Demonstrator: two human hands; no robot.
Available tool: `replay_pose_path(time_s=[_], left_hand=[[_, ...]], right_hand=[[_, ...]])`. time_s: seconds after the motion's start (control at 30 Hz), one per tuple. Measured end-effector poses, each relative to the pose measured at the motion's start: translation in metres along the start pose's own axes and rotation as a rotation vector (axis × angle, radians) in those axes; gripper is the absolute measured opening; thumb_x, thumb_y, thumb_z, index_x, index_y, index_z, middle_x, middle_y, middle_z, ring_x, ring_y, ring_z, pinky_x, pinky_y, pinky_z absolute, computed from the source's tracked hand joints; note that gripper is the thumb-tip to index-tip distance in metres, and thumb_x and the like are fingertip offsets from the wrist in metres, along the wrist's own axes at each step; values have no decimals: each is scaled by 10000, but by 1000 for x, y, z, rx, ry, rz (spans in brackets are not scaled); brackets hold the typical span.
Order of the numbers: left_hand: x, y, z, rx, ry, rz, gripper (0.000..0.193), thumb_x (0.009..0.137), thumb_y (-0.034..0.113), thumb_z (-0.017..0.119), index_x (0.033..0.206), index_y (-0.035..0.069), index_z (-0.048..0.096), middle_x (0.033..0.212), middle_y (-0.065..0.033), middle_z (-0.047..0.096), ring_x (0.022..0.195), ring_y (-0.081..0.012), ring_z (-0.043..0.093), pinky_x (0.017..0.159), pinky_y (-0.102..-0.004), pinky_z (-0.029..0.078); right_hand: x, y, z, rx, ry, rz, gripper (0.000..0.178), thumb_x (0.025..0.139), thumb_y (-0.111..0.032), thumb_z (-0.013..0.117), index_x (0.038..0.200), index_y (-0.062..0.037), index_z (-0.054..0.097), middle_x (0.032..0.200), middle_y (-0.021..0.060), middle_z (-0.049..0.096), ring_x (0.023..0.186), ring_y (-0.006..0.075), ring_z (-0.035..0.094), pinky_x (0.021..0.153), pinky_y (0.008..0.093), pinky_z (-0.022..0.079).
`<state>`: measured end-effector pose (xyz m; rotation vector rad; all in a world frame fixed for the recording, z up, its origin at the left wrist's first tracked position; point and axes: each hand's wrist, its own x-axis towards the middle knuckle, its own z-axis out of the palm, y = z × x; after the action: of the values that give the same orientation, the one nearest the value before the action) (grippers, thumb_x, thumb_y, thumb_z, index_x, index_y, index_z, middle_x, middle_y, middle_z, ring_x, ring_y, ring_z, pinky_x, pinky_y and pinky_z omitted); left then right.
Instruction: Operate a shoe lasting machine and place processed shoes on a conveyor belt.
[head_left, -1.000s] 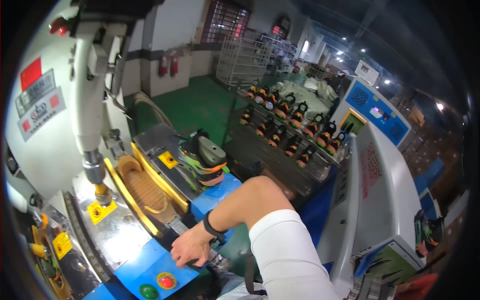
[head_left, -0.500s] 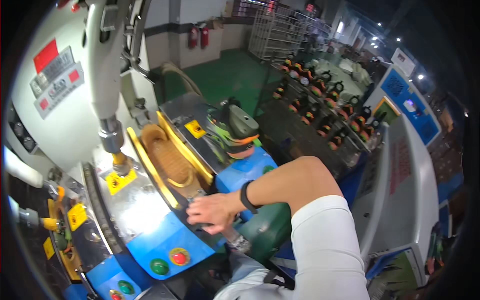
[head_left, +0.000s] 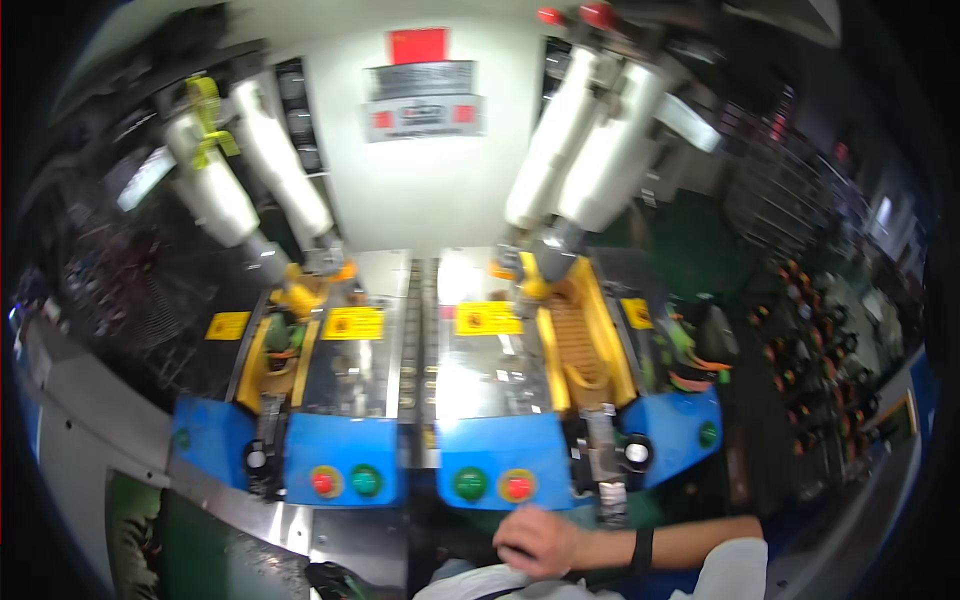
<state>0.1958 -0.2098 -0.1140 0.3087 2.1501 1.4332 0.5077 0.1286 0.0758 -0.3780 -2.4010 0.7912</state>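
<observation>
So we've got a white machine (head_left: 420,190) at 12 o'clock, green floor (head_left: 690,215) at 2, blurry shoes (head_left: 787,380) around 3, a blue panel (head_left: 500,435) at 6. Our right hand (head_left: 540,541) is down there too, fingers curled; can't tell if they're gripping anything. Red button (head_left: 516,487): near its 11 o'clock.

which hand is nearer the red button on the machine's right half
Right, as far as this view shows: the right hand is just below the red button in the picture; the left hand is out of view.
</observation>
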Motion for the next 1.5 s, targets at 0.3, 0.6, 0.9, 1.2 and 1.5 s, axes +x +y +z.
replay_pose_path(time_s=[0.3, 0.6, 0.9, 1.2, 1.5], left_hand=[[-1, -10, 6, 21, 88, 8, 756, 616, 20, 634, 1323, 25, 367, 1345, -192, 425, 1230, -285, 454, 1063, -367, 345], [19, 91, -92, -970, 219, -184, 637, 653, -41, 637, 1262, 33, 468, 1189, -96, 576, 1068, -194, 582, 965, -363, 463], [46, 144, -152, -1241, 287, 175, 968, 755, 219, 741, 1499, 40, 148, 1455, -151, 349, 1317, -261, 411, 1097, -402, 331], [-7, 117, -134, -513, 97, -44, 889, 689, 287, 840, 1396, 12, 377, 1354, -140, 476, 1241, -270, 471, 1064, -389, 345], [-19, 146, -128, -644, 63, 23, 1087, 704, 116, 780, 1496, 42, 40, 1472, -186, 290, 1301, -281, 400, 1046, -387, 371]], right_hand=[[94, -86, 192, 311, -706, 229, 224, 864, -182, 592, 1027, -28, 595, 966, 174, 595, 904, 373, 584, 780, 426, 484], [140, -36, 359, 367, -625, 266, 714, 832, -339, 716, 1341, 38, 387, 1122, 166, 594, 1026, 247, 597, 918, 372, 465], [259, -158, 403, 1351, -1222, 1339, 466, 940, -328, 577, 1288, -29, 492, 1188, 111, 621, 1050, 206, 627, 912, 371, 515], [261, -193, 377, 1452, -1156, 1621, 485, 931, -398, 551, 1280, -63, 508, 1213, 108, 614, 1072, 214, 620, 939, 381, 498], [241, -196, 352, 1569, -1094, 1666, 507, 935, -433, 522, 1243, -30, 531, 1166, 119, 635, 997, 221, 653, 854, 367, 548]])
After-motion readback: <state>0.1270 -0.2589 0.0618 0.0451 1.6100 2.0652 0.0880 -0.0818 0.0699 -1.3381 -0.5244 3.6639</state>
